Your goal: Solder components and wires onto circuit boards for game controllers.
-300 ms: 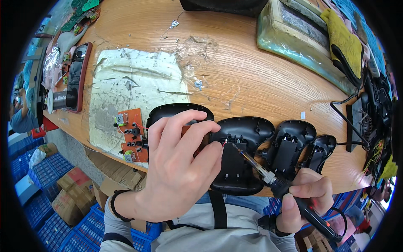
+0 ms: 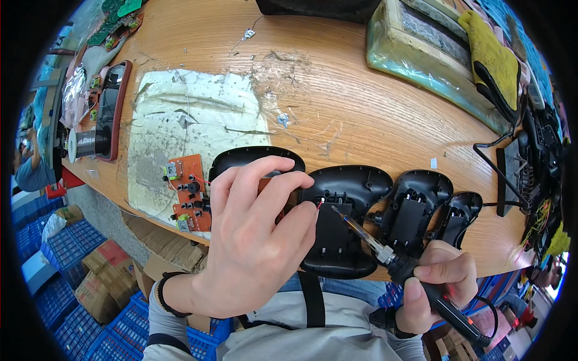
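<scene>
So the left hand [image 2: 259, 234] is pinching a thin red wire [image 2: 320, 204] beside a metal contact in a black gamepad half-shell [image 2: 355, 179], second in the row at the table's near edge. The right hand [image 2: 445, 277] has a soldering iron [image 2: 394, 265] gripped by its handle, tip pointing at the same spot. Can't really tell from this angle if the tip touches the plastic or just hovers. My worry: those left fingertips are awfully near it, so one slip, assuming it's hot, could mean a burn. Lingering low might melt the shell, and any twitch on the wire could make a crooked joint.
</scene>
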Motion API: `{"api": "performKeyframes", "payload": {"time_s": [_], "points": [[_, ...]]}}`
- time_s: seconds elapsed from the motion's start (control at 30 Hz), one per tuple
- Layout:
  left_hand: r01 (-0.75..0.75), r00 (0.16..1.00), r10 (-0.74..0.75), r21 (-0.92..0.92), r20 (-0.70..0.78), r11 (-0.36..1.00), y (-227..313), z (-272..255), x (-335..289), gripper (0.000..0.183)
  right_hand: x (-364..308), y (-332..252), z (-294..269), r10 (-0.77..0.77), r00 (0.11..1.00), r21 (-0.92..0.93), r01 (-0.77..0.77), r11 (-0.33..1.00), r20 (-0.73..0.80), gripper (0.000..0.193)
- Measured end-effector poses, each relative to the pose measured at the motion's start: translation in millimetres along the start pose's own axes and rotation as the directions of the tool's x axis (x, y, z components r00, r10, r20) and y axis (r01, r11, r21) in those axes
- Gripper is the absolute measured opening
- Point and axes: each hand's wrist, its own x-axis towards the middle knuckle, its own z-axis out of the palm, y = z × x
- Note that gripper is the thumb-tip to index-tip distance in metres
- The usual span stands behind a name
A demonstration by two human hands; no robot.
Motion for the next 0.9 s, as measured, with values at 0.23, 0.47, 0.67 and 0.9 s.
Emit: {"api": "performKeyframes", "payload": {"time_s": [0.23, 0.47, 0.67, 0.9], "points": [[0.004, 1.0, -0.005, 0.023, 0.025, 1.0, 1, -5, 0, 0.021, -3, 2, 6, -0.064, 0.992, 0.001, 0.065, 0.998, -0.107, 0.026], [0.345, 0.937, -0.344, 0.002, -0.054, 0.939, 0, -27, -20, 0.034, -12, 3, 3, -0.073, 0.972, 0.006, 0.076, 0.997, -0.225, 0.029], [0.33, 0.938, -0.33, -0.013, -0.108, 0.944, 7, -15, -21, 0.024, -15, 7, -1, -0.077, 0.981, 0.059, 0.089, 0.994, -0.18, 0.028], [0.257, 0.951, -0.252, 0.007, -0.176, 0.966, 11, -9, -18, 0.018, -15, 11, -9, -0.148, 0.981, 0.086, 0.16, 0.983, -0.128, 0.022]]}}
